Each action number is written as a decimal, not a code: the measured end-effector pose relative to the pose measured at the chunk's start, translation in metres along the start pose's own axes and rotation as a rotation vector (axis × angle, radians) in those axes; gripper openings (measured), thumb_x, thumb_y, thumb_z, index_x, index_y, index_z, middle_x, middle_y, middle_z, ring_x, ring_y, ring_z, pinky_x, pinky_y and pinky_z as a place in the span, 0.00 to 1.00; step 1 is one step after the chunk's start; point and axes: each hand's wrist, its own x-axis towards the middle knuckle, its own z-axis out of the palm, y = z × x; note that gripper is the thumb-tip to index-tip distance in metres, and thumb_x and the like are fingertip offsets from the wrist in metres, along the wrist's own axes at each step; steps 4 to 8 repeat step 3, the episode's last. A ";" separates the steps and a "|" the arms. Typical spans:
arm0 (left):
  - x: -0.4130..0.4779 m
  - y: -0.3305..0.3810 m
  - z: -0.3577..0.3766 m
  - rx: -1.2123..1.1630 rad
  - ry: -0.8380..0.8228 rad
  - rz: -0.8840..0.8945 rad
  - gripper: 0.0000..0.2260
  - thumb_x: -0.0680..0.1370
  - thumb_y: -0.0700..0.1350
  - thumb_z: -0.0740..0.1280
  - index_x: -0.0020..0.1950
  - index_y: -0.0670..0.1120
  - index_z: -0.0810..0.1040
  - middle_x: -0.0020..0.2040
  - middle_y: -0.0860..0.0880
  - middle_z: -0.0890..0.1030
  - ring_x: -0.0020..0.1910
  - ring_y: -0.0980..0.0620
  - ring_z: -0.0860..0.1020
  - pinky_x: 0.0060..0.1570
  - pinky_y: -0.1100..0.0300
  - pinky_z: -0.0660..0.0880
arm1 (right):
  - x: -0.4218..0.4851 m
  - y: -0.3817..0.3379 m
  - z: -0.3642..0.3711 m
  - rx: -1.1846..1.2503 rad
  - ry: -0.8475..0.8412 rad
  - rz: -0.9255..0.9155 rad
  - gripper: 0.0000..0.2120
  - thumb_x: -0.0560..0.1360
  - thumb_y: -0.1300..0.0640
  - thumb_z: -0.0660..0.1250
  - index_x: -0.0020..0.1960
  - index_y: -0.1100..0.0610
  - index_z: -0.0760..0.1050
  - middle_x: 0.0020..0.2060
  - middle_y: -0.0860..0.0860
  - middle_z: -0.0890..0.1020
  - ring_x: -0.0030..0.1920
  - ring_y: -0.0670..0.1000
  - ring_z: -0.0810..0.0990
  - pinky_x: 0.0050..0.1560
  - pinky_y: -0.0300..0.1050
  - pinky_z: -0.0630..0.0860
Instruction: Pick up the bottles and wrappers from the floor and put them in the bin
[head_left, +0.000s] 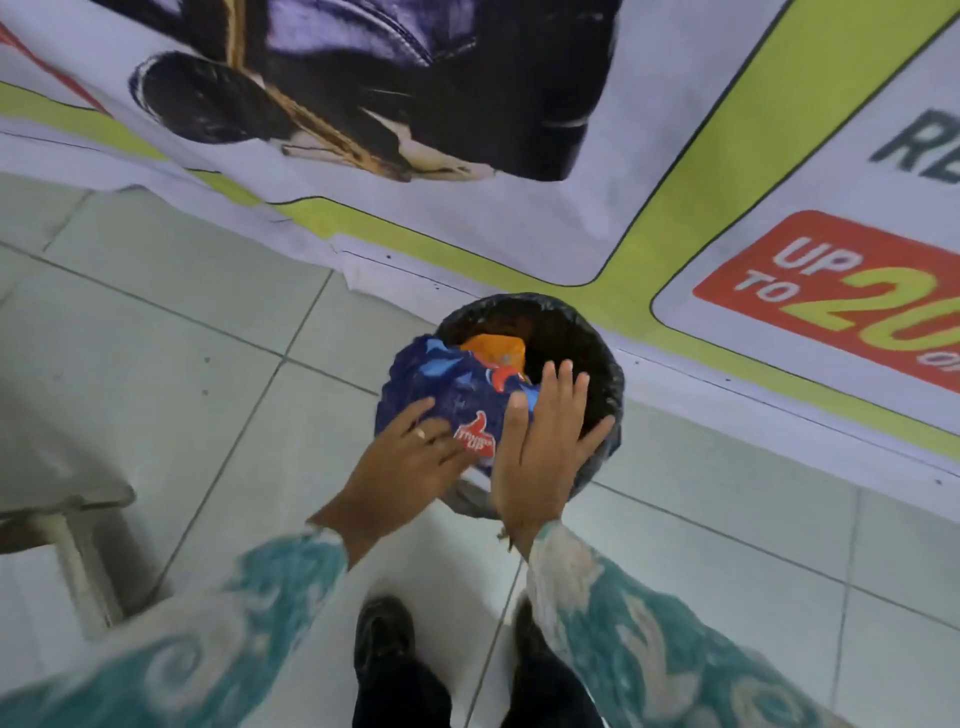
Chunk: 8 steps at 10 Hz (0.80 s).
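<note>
A round bin (608, 358) lined with a black bag stands on the tiled floor, directly below me. A large crumpled blue wrapper (452, 384) with red and light-blue print lies across the bin's left rim. My left hand (410, 462) rests on its near edge, fingers spread and pressing on it. My right hand (540, 441) lies flat and open over the wrapper's right side and the bin mouth. An orange wrapper (493, 349) shows inside the bin behind the blue one. No bottles are in sight.
A big printed banner (675, 182) with green borders and a red panel covers the floor beyond the bin. A white stool or table leg (78, 561) stands at the left. My dark shoes (384, 639) are on the tiles below the bin.
</note>
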 end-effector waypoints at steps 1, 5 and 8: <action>0.036 0.004 0.040 0.028 -0.174 -0.078 0.18 0.64 0.39 0.76 0.53 0.47 0.82 0.49 0.46 0.85 0.54 0.41 0.80 0.59 0.36 0.68 | 0.005 0.035 0.001 -0.126 -0.007 -0.020 0.36 0.79 0.38 0.36 0.70 0.59 0.67 0.71 0.56 0.68 0.73 0.55 0.60 0.72 0.59 0.41; 0.043 0.018 0.039 -0.006 -0.278 -0.559 0.32 0.69 0.53 0.73 0.68 0.40 0.71 0.67 0.38 0.73 0.66 0.35 0.68 0.63 0.35 0.62 | -0.017 0.069 -0.014 -0.235 -0.189 -0.046 0.37 0.79 0.38 0.36 0.69 0.60 0.69 0.69 0.56 0.70 0.73 0.55 0.61 0.72 0.59 0.46; 0.043 0.018 0.039 -0.006 -0.278 -0.559 0.32 0.69 0.53 0.73 0.68 0.40 0.71 0.67 0.38 0.73 0.66 0.35 0.68 0.63 0.35 0.62 | -0.017 0.069 -0.014 -0.235 -0.189 -0.046 0.37 0.79 0.38 0.36 0.69 0.60 0.69 0.69 0.56 0.70 0.73 0.55 0.61 0.72 0.59 0.46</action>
